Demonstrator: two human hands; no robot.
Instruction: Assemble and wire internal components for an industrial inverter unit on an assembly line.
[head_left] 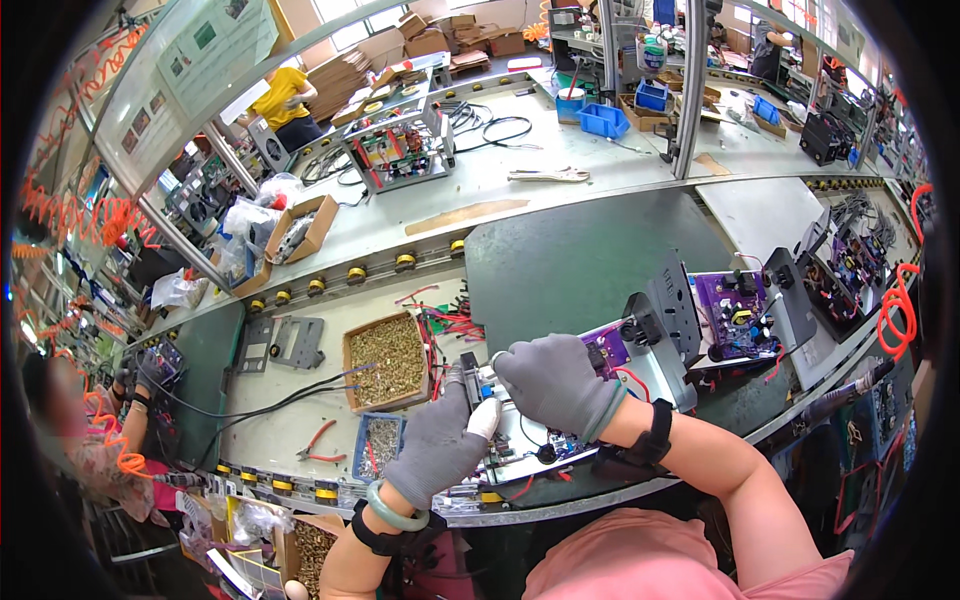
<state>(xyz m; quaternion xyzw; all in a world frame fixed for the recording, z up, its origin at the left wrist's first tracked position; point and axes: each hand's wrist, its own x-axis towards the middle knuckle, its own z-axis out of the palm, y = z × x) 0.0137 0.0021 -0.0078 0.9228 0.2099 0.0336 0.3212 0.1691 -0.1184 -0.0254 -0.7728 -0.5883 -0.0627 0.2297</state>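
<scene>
My left hand (437,448), in a grey glove with a white-covered thumb, is closed at the left end of a metal chassis. Its fingers press against a small dark upright part (471,378) there. My right hand (556,388), also gloved in grey, is curled into a fist just right of it, above the same chassis. What its fingers grip is hidden. A purple circuit board (606,350) shows beyond my right hand, with a red wire (634,379) beside it. To the right stands another open chassis with a purple board (735,315).
Left of my hands are a cardboard box of small brass-coloured parts (430,386), a blue bin of small metal parts (362,462), red-handled pliers (320,445) and grey brackets (290,343). Dark cables (260,412) cross the bench. A co-worker's hand (148,372) is at far left.
</scene>
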